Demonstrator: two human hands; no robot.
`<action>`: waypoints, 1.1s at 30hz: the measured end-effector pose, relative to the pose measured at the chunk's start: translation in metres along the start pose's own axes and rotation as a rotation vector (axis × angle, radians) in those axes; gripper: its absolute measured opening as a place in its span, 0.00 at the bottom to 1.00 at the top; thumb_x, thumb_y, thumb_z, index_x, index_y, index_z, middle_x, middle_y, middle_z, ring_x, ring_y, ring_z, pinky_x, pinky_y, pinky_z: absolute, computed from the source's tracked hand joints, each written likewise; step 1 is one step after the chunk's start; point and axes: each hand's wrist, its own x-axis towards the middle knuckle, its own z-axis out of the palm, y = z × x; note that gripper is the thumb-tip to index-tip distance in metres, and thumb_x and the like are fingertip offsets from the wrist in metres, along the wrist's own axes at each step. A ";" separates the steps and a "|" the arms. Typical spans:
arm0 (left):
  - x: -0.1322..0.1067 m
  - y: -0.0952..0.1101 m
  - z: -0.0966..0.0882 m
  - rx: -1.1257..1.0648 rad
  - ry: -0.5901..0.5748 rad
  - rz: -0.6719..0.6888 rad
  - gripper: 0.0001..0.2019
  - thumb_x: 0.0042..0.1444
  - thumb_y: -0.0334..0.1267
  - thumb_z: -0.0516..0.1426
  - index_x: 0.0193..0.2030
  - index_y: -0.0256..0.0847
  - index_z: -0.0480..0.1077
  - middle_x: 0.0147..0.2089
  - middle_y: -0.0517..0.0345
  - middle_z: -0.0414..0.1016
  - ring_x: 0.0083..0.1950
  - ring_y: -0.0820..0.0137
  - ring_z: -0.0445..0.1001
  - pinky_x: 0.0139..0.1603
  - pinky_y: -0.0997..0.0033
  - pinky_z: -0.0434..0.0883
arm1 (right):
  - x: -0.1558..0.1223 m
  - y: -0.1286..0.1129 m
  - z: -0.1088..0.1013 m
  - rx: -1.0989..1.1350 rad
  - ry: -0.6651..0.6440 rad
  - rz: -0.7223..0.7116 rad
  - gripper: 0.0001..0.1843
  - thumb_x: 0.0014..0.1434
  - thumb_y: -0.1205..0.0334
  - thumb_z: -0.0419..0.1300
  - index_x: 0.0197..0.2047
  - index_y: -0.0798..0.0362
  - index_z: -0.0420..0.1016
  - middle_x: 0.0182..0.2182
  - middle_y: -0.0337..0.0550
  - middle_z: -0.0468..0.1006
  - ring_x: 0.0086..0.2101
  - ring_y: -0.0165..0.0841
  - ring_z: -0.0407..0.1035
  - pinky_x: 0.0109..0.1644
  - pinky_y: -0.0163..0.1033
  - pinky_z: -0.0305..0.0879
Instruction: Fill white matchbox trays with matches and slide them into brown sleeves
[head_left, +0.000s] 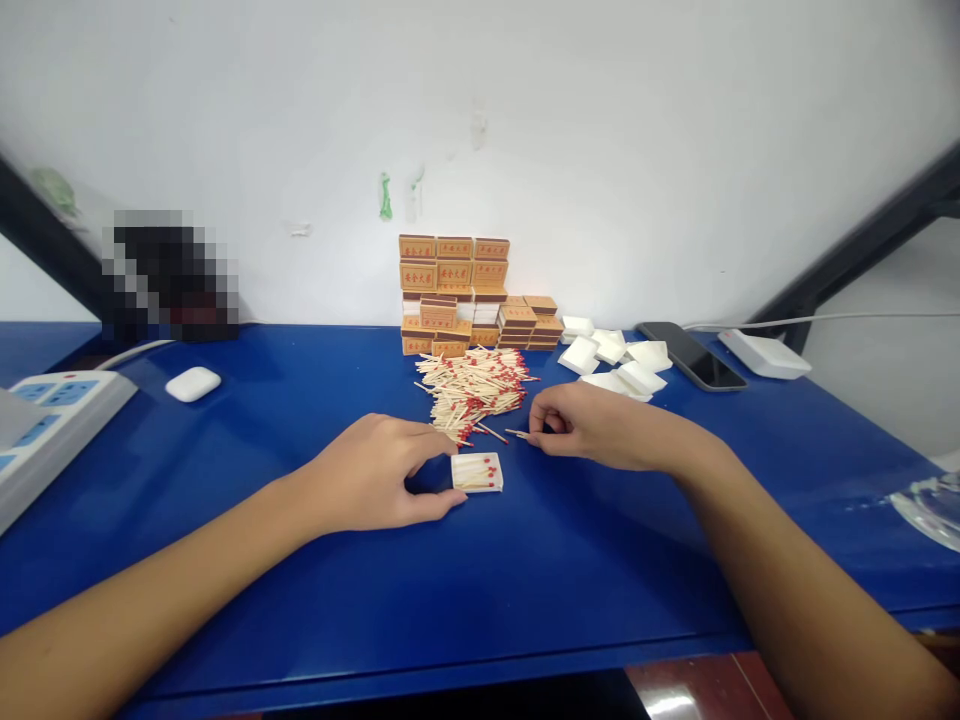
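Note:
My left hand (375,475) rests on the blue table (315,590), thumb and forefinger closed on the left edge of a small white tray (477,473) that holds a few red-tipped matches. My right hand (592,425) lies just to the tray's right, fingers pinched on a single match (517,433) at the edge of a loose pile of matches (472,390). Behind the pile stand stacked brown matchboxes (465,290).
Several empty white trays (619,360) lie right of the boxes, then a dark phone (690,355) and a white adapter (765,352) with its cable. At left sit a white earbud case (193,384) and a power strip (52,415). A glass dish (934,505) is at the right edge.

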 end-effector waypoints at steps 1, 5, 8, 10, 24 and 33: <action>0.000 0.000 0.000 0.002 0.003 0.000 0.13 0.63 0.47 0.63 0.46 0.41 0.80 0.29 0.64 0.76 0.27 0.73 0.72 0.30 0.72 0.62 | 0.000 0.000 0.000 -0.002 -0.002 0.001 0.04 0.62 0.61 0.63 0.35 0.51 0.75 0.30 0.40 0.76 0.28 0.31 0.64 0.31 0.38 0.54; -0.001 0.000 0.001 -0.007 0.008 0.003 0.12 0.63 0.47 0.63 0.46 0.41 0.80 0.29 0.63 0.77 0.27 0.73 0.72 0.30 0.72 0.62 | 0.000 -0.001 0.001 -0.018 0.019 -0.029 0.04 0.60 0.63 0.63 0.33 0.52 0.74 0.29 0.39 0.75 0.28 0.31 0.63 0.32 0.38 0.54; -0.002 0.000 0.002 -0.019 0.005 0.005 0.13 0.63 0.47 0.63 0.47 0.41 0.79 0.32 0.63 0.78 0.28 0.73 0.72 0.31 0.72 0.63 | 0.001 -0.006 0.004 0.047 0.065 -0.113 0.05 0.61 0.63 0.62 0.32 0.52 0.73 0.27 0.37 0.72 0.27 0.30 0.61 0.31 0.38 0.52; -0.001 0.000 0.002 -0.020 -0.009 -0.003 0.13 0.63 0.47 0.63 0.48 0.41 0.79 0.32 0.63 0.78 0.28 0.73 0.73 0.31 0.71 0.63 | 0.002 -0.014 0.007 0.126 0.095 -0.208 0.06 0.62 0.62 0.62 0.32 0.51 0.74 0.26 0.34 0.69 0.27 0.29 0.59 0.31 0.37 0.51; 0.000 0.001 0.003 -0.024 -0.040 -0.031 0.12 0.64 0.48 0.61 0.42 0.41 0.77 0.31 0.64 0.78 0.29 0.72 0.73 0.31 0.70 0.63 | -0.002 -0.037 0.019 0.099 0.090 -0.363 0.08 0.66 0.55 0.66 0.38 0.51 0.80 0.28 0.36 0.71 0.29 0.29 0.62 0.32 0.36 0.54; 0.000 0.002 0.000 -0.023 -0.058 -0.029 0.14 0.64 0.49 0.61 0.47 0.41 0.79 0.32 0.62 0.79 0.30 0.71 0.75 0.32 0.70 0.64 | -0.007 -0.038 0.010 0.097 0.070 -0.334 0.03 0.60 0.66 0.63 0.35 0.51 0.79 0.28 0.37 0.73 0.28 0.29 0.63 0.32 0.36 0.56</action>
